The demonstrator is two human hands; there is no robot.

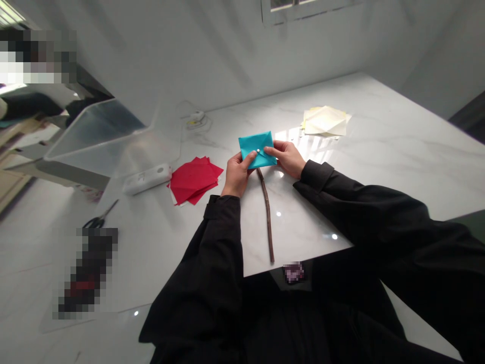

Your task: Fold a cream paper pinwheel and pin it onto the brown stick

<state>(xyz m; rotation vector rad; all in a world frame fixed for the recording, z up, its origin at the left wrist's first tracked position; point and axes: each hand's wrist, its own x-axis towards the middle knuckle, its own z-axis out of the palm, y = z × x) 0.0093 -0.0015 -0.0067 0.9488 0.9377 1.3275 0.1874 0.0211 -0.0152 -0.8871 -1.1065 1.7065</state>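
Between my two hands is a small bright blue pouch (256, 143) with a folded flap and a silver snap button at its middle. My left hand (238, 172) grips its lower left corner, the thumb lying on the front just by the button. On the right edge, my right hand (290, 157) pinches it with the thumb close to the button. The fingers behind the pouch are mostly hidden. A thin brown stick (267, 212) lies on the white table (299, 217) below the pouch, its upper end close under it.
Red sheets (195, 179) lie in a pile left of my hands, pale yellow sheets (326, 121) at the back right. A white power strip (147, 179), scissors (99, 218) and a clear plastic bin (98, 134) are further left. Another person (34, 101) is at the far left.
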